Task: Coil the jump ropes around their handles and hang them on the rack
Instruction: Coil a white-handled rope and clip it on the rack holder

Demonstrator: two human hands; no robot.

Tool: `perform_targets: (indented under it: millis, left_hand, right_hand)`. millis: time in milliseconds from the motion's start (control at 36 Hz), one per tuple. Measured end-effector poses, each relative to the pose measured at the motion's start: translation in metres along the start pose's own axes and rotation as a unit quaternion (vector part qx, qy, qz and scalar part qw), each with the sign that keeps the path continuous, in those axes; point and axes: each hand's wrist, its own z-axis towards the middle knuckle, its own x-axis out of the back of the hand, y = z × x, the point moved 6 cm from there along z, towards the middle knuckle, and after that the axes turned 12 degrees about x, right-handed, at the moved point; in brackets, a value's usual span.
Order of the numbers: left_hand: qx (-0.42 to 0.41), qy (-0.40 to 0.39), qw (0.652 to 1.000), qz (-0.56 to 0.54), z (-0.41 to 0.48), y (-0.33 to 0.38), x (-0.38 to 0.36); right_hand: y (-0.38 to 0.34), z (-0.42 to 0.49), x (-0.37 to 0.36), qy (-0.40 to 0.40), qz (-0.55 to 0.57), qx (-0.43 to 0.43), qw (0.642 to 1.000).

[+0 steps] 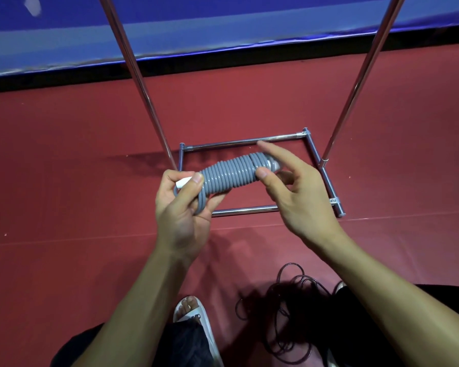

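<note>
A grey jump rope [229,172] is wound in tight coils around its handles, held level above the floor. My left hand [182,205] grips its left end, thumb pressing a white handle tip [184,182], with a loose grey loop under the fingers. My right hand [292,192] touches the right end with thumb and lower fingers, its index finger stretched out over the coil. A dark jump rope [289,308] lies in a loose tangle on the floor near my feet. The metal rack [312,151] stands in front of me, its base frame on the floor.
Two chrome uprights of the rack [133,70] rise left and right of my hands. The floor is a red mat [64,181], with a blue padded barrier [196,27] along the far side. My foot in a white sandal [194,311] is below.
</note>
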Motion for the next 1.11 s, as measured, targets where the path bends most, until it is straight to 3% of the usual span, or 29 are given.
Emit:
perform_targets:
  millis: [111,500,611,806,1111]
  left_hand:
    - [-0.003,-0.006,1.0,-0.008,0.003,0.0,-0.004]
    - [-0.015,-0.018,1.0,0.001,-0.002,0.011,-0.004]
    - [-0.012,-0.014,1.0,0.009,-0.004,0.008,-0.011]
    - [0.004,0.005,0.999,-0.031,-0.006,-0.006,-0.024]
    - [-0.014,0.055,0.998,0.03,-0.009,-0.004,-0.031]
  right_hand:
    - [0.0,-0.003,0.0,0.035,0.003,-0.018,0.999]
    - [-0.008,0.0,-0.002,-0.024,0.05,-0.008,0.998]
    - [0.002,-0.004,0.0,0.047,0.086,-0.064,0.993]
    - [0.016,-0.01,-0.006,0.153,0.213,-0.186,0.947]
    - [0.022,-0.007,0.012,0.17,0.104,-0.168,0.965]
